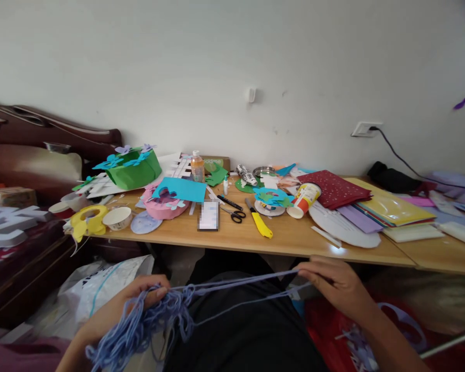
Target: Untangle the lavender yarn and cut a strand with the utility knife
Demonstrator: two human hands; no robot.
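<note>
A loose tangle of blue-purple yarn [139, 320] hangs from my left hand [149, 290], whose fingers are closed round its upper part. Several strands run from the bundle across my dark clothing to my right hand [329, 281]. There the thumb and fingers pinch the strands. One lower strand sags a little between the two hands. Both hands are in front of the table's near edge, above my lap. Where exactly the strands pass inside each grip is hidden by the fingers.
On the wooden table [232, 240] lie black scissors [237, 214], a yellow utility knife [260, 222], a phone [208, 215], a paper cup [304, 200], a bottle [197, 166], a green paper ring [135, 170] and red dotted sheets [333, 188]. Plastic bags [104, 284] sit below left.
</note>
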